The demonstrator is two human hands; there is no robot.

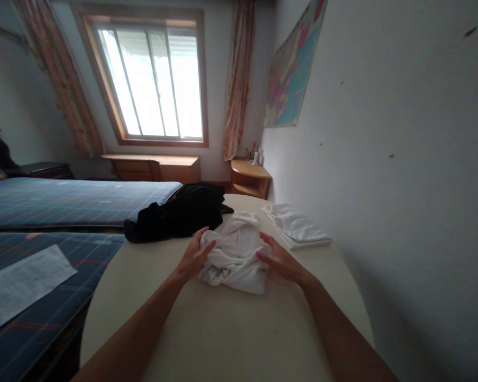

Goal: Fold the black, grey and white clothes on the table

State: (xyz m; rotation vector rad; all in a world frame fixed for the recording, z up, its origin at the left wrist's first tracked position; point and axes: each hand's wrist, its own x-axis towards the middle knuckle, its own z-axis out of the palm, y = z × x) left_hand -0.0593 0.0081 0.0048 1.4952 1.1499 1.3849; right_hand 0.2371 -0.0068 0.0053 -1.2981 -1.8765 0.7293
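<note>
A crumpled white garment lies in a loose heap on the cream round table; its exact kind is hidden by the folds. At its left edge is my left hand, thumb and fingers apart, touching the cloth. My right hand rests against the opposite edge, its fingers likewise spread. Neither hand visibly grips the fabric. Just beyond my right hand, a folded white garment lies flat near the wall. Black clothing is bunched at the table's far left edge.
To the left stand two beds with blue plaid mattresses, and a printed paper sheet lies on the nearer one. The white wall runs close along the right. A small wooden corner shelf stands behind the table.
</note>
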